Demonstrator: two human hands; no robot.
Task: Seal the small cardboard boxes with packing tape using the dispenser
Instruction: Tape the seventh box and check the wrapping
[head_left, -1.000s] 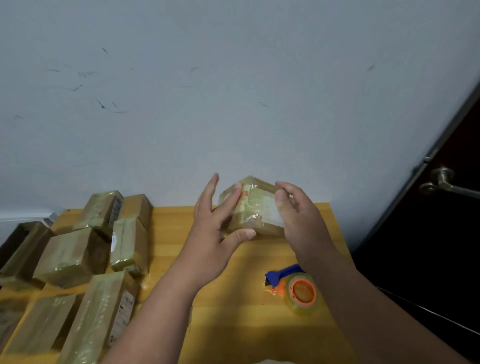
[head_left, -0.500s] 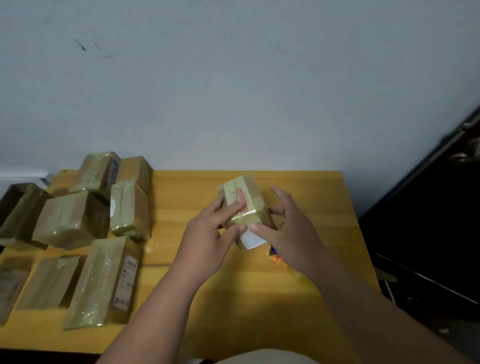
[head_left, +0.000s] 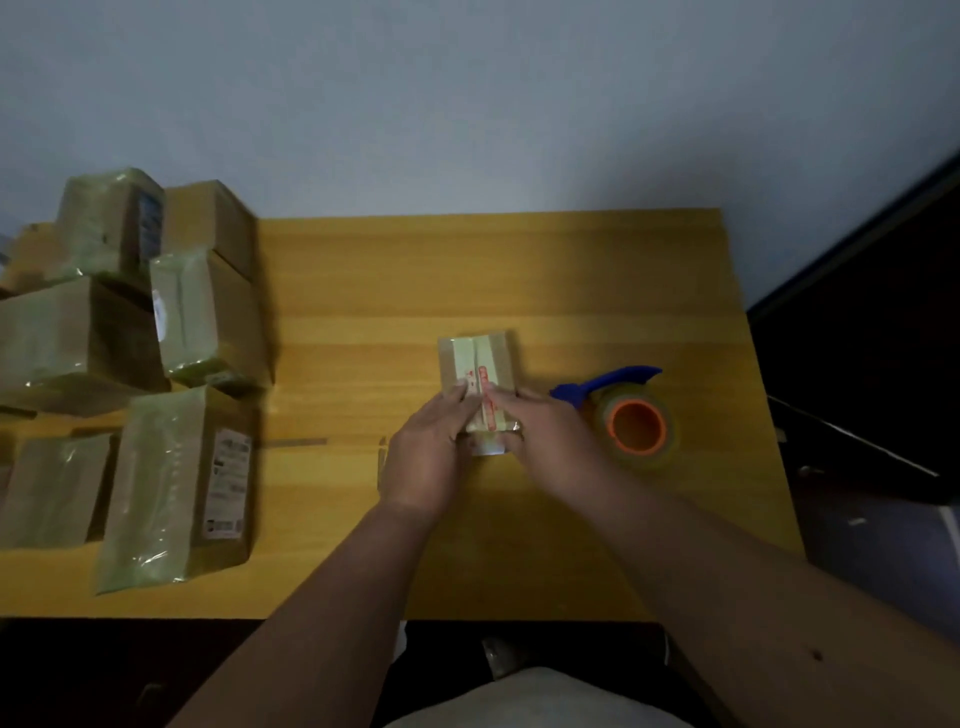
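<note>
Both hands are down on the small box (head_left: 479, 382) in the middle of the table (head_left: 519, 270): the left hand (head_left: 427, 453) has its fingers bent over the near left edge, fingertips on the top face, and the right hand (head_left: 540, 434) is curled round the near right corner, so each has hold of it. The box lies flat on the wood, long side running away from the person, its near end under the fingers and its far end bare.

It looks light and stiff enough to be turned with fingertips alone, but the glossy tape already wrapped over it would, I'd guess, make it slick. Holding it by the cardboard edges and corners seems safer than by the shiny top.

Just to the right of the right hand, close to it though I cannot tell if touching, lies the tape dispenser (head_left: 623, 415), blue handle pointing away over an orange-cored roll. Well apart, on the left of the table, lie the taped boxes (head_left: 176, 483) in a loose cluster.
</note>
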